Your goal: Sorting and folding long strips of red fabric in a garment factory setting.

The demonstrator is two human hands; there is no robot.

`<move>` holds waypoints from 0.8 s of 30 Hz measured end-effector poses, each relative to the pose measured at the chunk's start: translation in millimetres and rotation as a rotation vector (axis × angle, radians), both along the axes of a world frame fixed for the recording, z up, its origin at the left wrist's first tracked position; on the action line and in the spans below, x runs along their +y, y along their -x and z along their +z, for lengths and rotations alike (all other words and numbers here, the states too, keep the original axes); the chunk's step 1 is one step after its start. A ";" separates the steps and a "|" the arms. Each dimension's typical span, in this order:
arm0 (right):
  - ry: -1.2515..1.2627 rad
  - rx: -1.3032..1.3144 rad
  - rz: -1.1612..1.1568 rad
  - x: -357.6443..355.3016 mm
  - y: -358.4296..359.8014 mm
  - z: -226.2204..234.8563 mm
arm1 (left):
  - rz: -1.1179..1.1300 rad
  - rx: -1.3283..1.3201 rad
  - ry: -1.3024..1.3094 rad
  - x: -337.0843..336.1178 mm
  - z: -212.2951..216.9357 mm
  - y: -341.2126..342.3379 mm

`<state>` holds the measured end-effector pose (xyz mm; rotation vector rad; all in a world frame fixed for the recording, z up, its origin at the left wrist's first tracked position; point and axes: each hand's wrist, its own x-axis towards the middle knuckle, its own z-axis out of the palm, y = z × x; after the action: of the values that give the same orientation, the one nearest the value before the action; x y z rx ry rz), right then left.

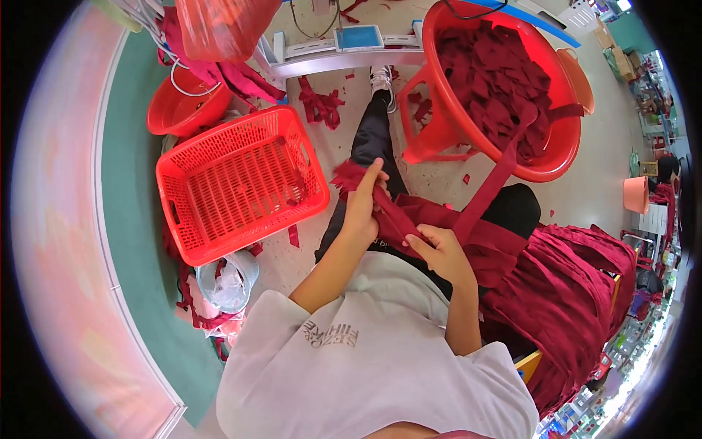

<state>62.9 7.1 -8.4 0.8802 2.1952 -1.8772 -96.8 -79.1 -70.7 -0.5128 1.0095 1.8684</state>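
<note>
My left hand pinches the upper end of a dark red fabric strip over my lap. My right hand grips the same strip lower down, fingers curled around it. A long band of the same cloth runs from my lap up into a big red round tub piled with dark red fabric pieces. A thick stack of dark red strips lies at my right side.
An empty red slatted plastic basket sits on the floor to my left. Behind it are a small red tub, a red plastic bag and a scale with a blue top. Fabric scraps litter the floor.
</note>
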 end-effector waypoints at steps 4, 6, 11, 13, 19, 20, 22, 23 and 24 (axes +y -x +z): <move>-0.011 -0.012 0.141 9.3 -10.8 -8.0 | 0.099 0.053 0.132 -1.1 7.0 6.0; -0.014 0.032 0.137 11.8 -11.6 -14.6 | 0.037 0.050 0.091 -7.9 0.9 8.2; 0.272 0.242 -0.064 12.3 9.7 5.8 | -0.087 -0.020 -0.136 -10.7 10.1 1.0; 0.273 0.257 -0.026 17.3 21.6 10.8 | -0.163 -0.073 -0.353 -12.2 10.9 -5.4; 0.451 0.203 -0.010 25.2 15.6 16.7 | -0.345 0.118 -0.276 -4.1 19.6 -31.6; 0.453 0.201 -0.029 26.5 8.5 9.0 | -0.355 0.149 -0.183 -1.1 24.2 -34.5; 0.439 0.233 -0.059 27.3 -4.1 0.5 | -0.398 0.157 -0.226 -4.3 24.8 -36.1; 0.426 0.260 -0.091 27.5 -9.9 -3.2 | -0.374 0.189 -0.192 -2.5 24.1 -40.5; 0.425 0.261 -0.092 27.3 -14.8 -7.3 | -0.352 0.221 -0.159 -1.2 23.7 -43.0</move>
<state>77.7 34.4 -15.7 0.6971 1.7820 -2.4963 -53.7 -80.3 -47.0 -0.0289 1.0090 1.6910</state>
